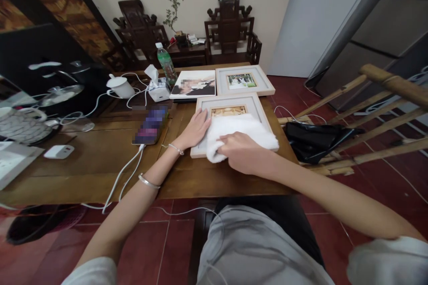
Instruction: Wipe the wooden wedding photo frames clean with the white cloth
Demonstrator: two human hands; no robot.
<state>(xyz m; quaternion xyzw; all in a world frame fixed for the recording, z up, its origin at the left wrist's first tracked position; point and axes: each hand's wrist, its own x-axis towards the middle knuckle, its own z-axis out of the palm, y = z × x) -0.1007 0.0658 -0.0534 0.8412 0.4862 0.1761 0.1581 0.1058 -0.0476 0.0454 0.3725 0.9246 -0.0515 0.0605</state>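
A pale wooden picture frame [198, 153] lies flat on the brown table in front of me. A yellowish print with lettering shows in its upper part, and a white cloth [247, 125] covers much of its lower half. My right hand [239, 149] is closed on a fold of this cloth near the frame's lower edge, index finger stretched along it. Fingers spread flat, my left hand [196, 129] rests on the frame's left side, holding nothing. Behind stand a second pale frame [267, 84] with a small photo and a white-edged photo panel [187, 76].
Left of the frames are a charging phone [151, 125], a tissue box [158, 90], a green-labelled bottle [166, 62] and a lidded white cup [120, 87]. White cables cross the table [96, 178]. A bamboo rack [368, 151] stands at the right.
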